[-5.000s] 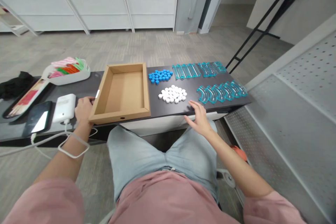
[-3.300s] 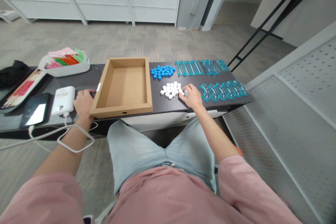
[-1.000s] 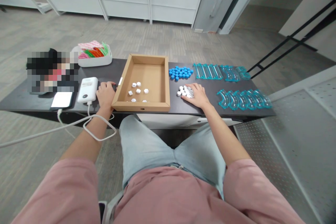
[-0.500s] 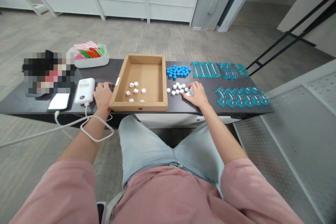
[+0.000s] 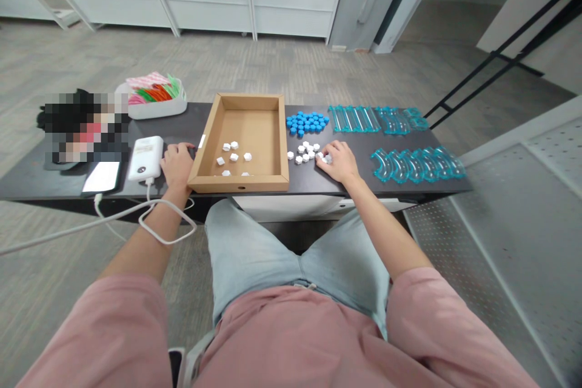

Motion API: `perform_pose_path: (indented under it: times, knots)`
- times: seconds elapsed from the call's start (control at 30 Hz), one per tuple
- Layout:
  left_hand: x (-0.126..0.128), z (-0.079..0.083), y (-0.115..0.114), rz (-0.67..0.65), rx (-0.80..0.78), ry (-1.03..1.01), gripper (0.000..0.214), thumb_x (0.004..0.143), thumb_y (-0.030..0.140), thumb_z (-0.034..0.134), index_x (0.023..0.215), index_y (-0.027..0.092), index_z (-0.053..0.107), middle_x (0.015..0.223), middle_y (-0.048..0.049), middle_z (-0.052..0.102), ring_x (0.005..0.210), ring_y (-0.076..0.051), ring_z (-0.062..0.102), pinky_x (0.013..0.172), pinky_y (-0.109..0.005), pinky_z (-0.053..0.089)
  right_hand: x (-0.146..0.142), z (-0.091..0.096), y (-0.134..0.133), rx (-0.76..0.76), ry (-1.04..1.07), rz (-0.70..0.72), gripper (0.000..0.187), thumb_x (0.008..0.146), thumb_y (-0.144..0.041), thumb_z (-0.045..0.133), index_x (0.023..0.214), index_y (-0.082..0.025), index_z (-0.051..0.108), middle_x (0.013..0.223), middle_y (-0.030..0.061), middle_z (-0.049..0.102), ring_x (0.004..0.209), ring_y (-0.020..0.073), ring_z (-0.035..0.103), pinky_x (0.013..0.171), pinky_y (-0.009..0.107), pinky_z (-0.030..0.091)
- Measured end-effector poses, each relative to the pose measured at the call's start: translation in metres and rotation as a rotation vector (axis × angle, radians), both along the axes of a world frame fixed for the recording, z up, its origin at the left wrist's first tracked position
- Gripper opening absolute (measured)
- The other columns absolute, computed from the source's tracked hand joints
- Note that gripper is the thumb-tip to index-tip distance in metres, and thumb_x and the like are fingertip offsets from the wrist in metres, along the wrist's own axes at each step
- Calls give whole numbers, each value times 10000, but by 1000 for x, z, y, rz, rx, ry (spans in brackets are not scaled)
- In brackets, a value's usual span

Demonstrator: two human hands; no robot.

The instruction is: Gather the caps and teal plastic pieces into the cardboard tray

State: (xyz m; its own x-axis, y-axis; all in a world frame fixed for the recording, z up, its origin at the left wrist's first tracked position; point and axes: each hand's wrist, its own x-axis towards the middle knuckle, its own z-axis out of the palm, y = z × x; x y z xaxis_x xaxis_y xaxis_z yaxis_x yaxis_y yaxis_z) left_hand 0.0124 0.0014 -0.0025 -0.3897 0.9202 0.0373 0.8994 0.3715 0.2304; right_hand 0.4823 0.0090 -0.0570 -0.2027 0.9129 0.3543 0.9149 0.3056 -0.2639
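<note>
My right hand (image 5: 339, 160) rests on the dark table at the near right of a loose cluster of small white faceted pieces (image 5: 305, 148). Its fingers curl round a few white pieces (image 5: 328, 159), which show at the fingertips and are partly hidden. My left hand (image 5: 176, 163) lies on the tabletop between a white power bank (image 5: 146, 157) and a shallow cardboard box (image 5: 286, 163), fingers loosely stretched and holding nothing. Whether it touches the box wall I cannot tell. Several white pieces (image 5: 233, 157) are scattered on the box floor near its front.
Beyond the white pieces is a group of blue pieces (image 5: 307, 123). Clear teal-ended straight tubes (image 5: 354, 119) and curved ones (image 5: 416, 165) lie in rows at right. At left are a lit phone (image 5: 102, 177), white cable (image 5: 166, 201) and a white basket (image 5: 157, 109) of colourful items.
My right hand has shifted slightly, and the white pieces at its fingertips have moved a little left towards the cluster. My left hand stays put.
</note>
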Motion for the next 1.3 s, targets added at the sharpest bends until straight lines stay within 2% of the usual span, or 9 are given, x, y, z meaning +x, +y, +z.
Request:
perform_pose_path:
  times: [0.3,0.57,0.7,0.87,1.03,1.17,1.3]
  knots:
    - [-3,-5,2,-13,15,-1,472,1176,271,451,1562,115,673,1645,-277,600,1530,-429,574,1280,-538,439,1,-3,6,3,85,34,142,977,-392,757,910,-275,712,1107,148,742,1141,388,620,1046,543,560]
    - [-7,-10,2,-31,35,15,471,1177,273,431,1556,128,671,1621,-275,613,1505,-420,590,1261,-547,457,14,-1,25,32,396,-119,220,914,-403,726,798,-294,574,933,71,680,963,310,623,995,485,539]
    - [-7,-9,2,-27,32,5,457,1175,293,460,1545,128,672,1618,-282,614,1503,-421,588,1259,-556,458,15,2,33,46,538,-144,251,926,-462,709,801,-292,574,870,27,632,867,258,578,923,424,521]
    - [-5,-5,1,-29,14,-5,479,1177,299,448,1574,124,652,1641,-283,597,1520,-420,572,1263,-539,446,3,12,45,80,618,-145,281,924,-490,711,801,-285,564,836,5,594,826,231,545,890,400,507]
    - [-7,-7,2,-22,22,-19,461,1171,287,464,1556,130,663,1637,-270,605,1518,-414,569,1255,-514,442,-38,38,57,90,603,-29,311,1023,-504,682,845,-276,569,926,39,654,908,252,603,930,423,530]
    - [-8,-9,2,-33,26,-6,457,1170,279,450,1547,140,665,1621,-273,609,1493,-411,584,1226,-502,444,-105,57,61,71,492,168,304,1102,-529,656,942,-271,651,1037,73,689,1059,299,633,1035,470,528]
    - [-6,-7,1,-35,30,-5,471,1168,260,422,1551,134,665,1628,-275,604,1493,-407,582,1218,-494,438,-171,60,62,-14,366,437,343,1102,-609,719,1025,-275,720,1165,97,720,1193,337,638,1141,521,517]
